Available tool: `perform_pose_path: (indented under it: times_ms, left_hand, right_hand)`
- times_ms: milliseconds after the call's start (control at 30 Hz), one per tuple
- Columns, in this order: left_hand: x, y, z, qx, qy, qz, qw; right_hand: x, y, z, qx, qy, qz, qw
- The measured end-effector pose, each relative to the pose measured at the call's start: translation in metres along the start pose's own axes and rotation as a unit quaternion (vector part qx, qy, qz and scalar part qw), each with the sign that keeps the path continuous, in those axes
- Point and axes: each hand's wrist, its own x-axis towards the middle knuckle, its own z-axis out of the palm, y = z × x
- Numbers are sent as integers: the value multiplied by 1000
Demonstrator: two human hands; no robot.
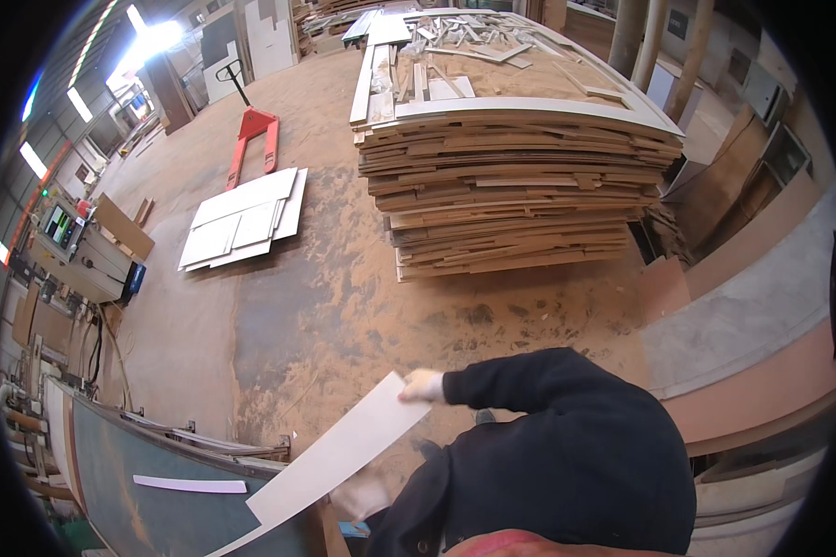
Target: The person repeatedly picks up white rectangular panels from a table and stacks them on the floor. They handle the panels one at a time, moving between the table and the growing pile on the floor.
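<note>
A long white board [334, 453] slants across the lower middle, its near-left end narrowing to a thin strip over the edge of a blue-green tabletop [158, 520]. My right hand [421, 386], at the end of a dark sleeve, is closed on the board's upper end. My left hand [362, 496] is at the board's near edge, with its fingers partly hidden and blurred; it appears to grip that edge. A separate narrow white strip [190, 485] lies on the tabletop, apart from both hands.
A tall stack of wooden boards [520, 200] topped with offcuts stands ahead. Left of it, white panels [241, 223] lie low by a red pallet jack [255, 135]. A control console [79, 243] stands at left. Sawdust covers much of the floor [334, 306]. Large sheets [752, 325] lean at right.
</note>
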Motion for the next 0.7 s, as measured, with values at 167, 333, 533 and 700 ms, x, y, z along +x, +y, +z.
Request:
perform_pose_path:
  times_ms: [167,333,533,700]
  left_hand:
    - [-18,147,-19,189,-1,361,913]
    - [27,207,-11,191,111,384,897]
    - [95,130,87,364,-27,367,856]
    - [170,22,211,208,-258,149,932]
  right_hand:
    - [-74,-59,-115,75,83,-46,993]
    - [-158,-54,-203,142,75,-103,982]
    - [-225,22,-283,185,102,-94,973]
    - [-281,99,-333,286,127,-129,941]
